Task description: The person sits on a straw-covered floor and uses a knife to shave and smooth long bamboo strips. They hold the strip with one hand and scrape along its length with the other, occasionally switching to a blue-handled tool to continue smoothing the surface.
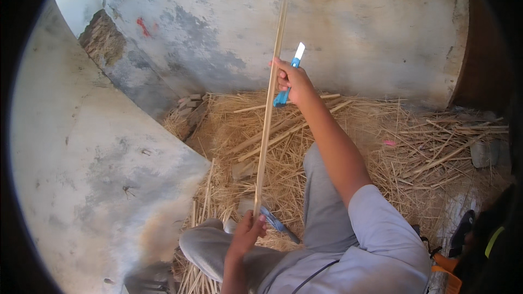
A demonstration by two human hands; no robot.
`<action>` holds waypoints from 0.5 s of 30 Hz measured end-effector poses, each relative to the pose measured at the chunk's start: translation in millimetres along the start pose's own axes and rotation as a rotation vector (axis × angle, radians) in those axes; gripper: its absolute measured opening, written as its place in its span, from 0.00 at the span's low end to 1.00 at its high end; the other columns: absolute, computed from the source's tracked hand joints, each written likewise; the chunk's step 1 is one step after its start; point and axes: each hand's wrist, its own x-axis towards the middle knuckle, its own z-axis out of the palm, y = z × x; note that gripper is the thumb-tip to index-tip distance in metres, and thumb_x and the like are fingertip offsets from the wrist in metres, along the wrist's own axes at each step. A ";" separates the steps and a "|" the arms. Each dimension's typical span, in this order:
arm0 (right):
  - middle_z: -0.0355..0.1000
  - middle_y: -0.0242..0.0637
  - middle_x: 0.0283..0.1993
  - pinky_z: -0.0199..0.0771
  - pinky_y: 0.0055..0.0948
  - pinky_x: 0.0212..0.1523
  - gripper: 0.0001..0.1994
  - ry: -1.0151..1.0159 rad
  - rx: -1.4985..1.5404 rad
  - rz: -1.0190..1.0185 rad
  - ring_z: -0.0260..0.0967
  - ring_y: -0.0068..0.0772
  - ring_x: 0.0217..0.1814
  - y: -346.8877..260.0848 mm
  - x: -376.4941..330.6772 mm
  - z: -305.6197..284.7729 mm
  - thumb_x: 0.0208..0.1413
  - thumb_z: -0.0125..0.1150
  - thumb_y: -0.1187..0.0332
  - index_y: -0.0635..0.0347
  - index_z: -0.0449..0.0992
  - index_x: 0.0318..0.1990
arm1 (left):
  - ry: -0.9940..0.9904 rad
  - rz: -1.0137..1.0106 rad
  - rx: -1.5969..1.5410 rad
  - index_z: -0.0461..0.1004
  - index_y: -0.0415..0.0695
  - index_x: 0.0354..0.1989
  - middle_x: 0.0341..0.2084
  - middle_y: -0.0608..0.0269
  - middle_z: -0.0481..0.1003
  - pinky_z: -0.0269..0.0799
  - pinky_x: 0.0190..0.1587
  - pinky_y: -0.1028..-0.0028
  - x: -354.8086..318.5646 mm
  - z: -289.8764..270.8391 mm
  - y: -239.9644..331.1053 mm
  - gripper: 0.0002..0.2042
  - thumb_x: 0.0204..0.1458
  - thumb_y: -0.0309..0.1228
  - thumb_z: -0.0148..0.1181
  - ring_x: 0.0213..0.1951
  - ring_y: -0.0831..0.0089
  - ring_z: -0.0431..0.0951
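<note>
A long, thin, pale strip of split cane or wood [265, 136] stands tilted in front of me, its top leaning slightly right. My left hand [248, 234] is closed around its lower end, near my bent knee. Higher up, my right hand [294, 83] is closed on a blue utility knife [282, 97], its pale blade out and pointing up. The thumb and fingertips of that hand also touch the strip. Just right of my left hand lies a blue-grey, patterned thing [272, 219], partly hidden, perhaps a sandal.
Shavings and loose strips [289, 130] cover the ground, with a heap of sticks [441, 144] at right. A stained pale wall [338, 32] rises ahead, and a pale slab [98, 163] slopes along the left. At the right edge are a dark shoe [463, 231] and something orange [449, 277].
</note>
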 end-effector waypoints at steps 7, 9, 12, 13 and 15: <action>0.57 0.22 0.20 0.49 0.22 0.18 0.15 0.169 0.077 -0.055 0.46 0.16 0.15 -2.8 8.8 -21.6 0.67 0.56 0.59 0.65 0.73 0.47 | 0.196 0.105 0.269 0.69 0.41 0.30 0.19 0.69 0.66 0.63 0.28 0.75 9.6 -16.6 1.7 0.18 0.70 0.40 0.45 0.24 0.80 0.65; 0.58 0.23 0.20 0.50 0.23 0.18 0.15 0.259 0.084 -0.020 0.46 0.18 0.14 3.1 13.1 -19.3 0.68 0.53 0.58 0.64 0.73 0.45 | 0.223 0.130 0.254 0.70 0.40 0.28 0.19 0.68 0.67 0.63 0.28 0.73 22.7 -15.9 26.4 0.18 0.69 0.39 0.46 0.24 0.80 0.65; 0.61 0.27 0.18 0.56 0.26 0.18 0.16 0.305 -0.601 -0.102 0.53 0.21 0.15 17.3 11.0 -5.2 0.69 0.48 0.58 0.61 0.75 0.35 | 0.241 0.185 0.210 0.70 0.41 0.29 0.19 0.69 0.66 0.63 0.28 0.74 46.8 -29.6 30.9 0.17 0.69 0.39 0.47 0.24 0.80 0.64; 0.62 0.28 0.17 0.58 0.27 0.18 0.17 0.293 -0.838 -0.154 0.55 0.21 0.15 25.1 10.5 3.2 0.68 0.49 0.59 0.61 0.75 0.33 | 0.250 0.197 0.191 0.71 0.41 0.30 0.19 0.69 0.66 0.63 0.28 0.75 57.3 -31.7 33.2 0.17 0.69 0.39 0.48 0.24 0.80 0.64; 0.64 0.30 0.17 0.62 0.30 0.19 0.16 0.066 -1.109 -0.090 0.57 0.22 0.16 40.6 -7.1 34.2 0.67 0.50 0.59 0.60 0.76 0.32 | 0.284 0.188 0.127 0.71 0.41 0.30 0.19 0.68 0.67 0.63 0.28 0.75 68.6 -36.0 29.2 0.17 0.69 0.39 0.48 0.24 0.81 0.64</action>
